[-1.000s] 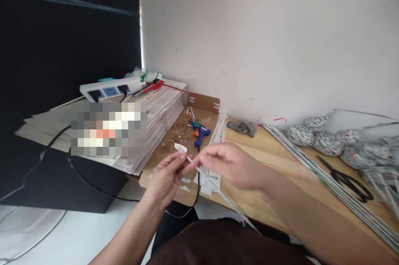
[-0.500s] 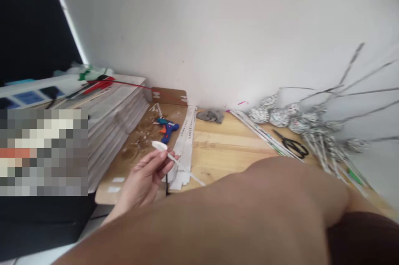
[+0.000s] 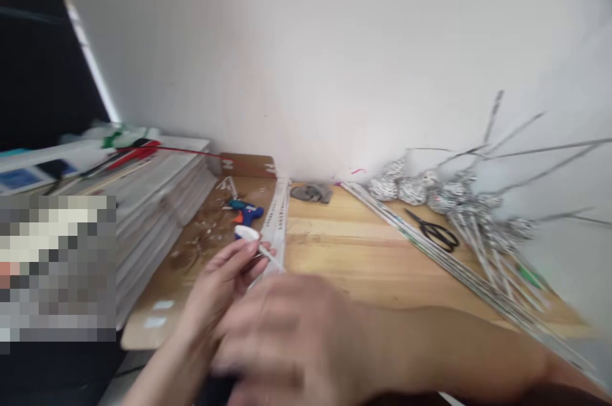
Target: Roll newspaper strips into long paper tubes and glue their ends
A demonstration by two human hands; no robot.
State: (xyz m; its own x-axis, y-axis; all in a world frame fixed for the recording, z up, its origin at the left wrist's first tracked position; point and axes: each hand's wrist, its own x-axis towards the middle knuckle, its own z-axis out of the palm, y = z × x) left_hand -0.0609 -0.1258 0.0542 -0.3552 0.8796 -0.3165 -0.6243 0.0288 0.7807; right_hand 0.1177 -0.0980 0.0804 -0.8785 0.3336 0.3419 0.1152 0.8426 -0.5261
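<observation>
L hand (image 3: 217, 285) pinching paper strip (image 3: 247, 233) nr glue gun (image 3: 251, 213); R hand (image 3: 296, 336) v. blurred close by, can't tell if it's holding anything.

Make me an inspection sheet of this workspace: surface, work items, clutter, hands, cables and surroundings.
Surface: wooden tabletop; cardboard at left, strewn with scraps.
Work items: paper tube with flared white end; glue gun on the cardboard; paper strips.
Clutter: stacked paper left; scissors, paper rods, woven paper pieces right; grey cloth-like item near the wall.
Left hand: pinching the tube.
Right hand: blurred, overlapping the left in view; grip unclear.
Cables: thin red cord-like line over the stack; dark cable below the cardboard.
Surroundings: pale wall behind; dark panel far left.
</observation>
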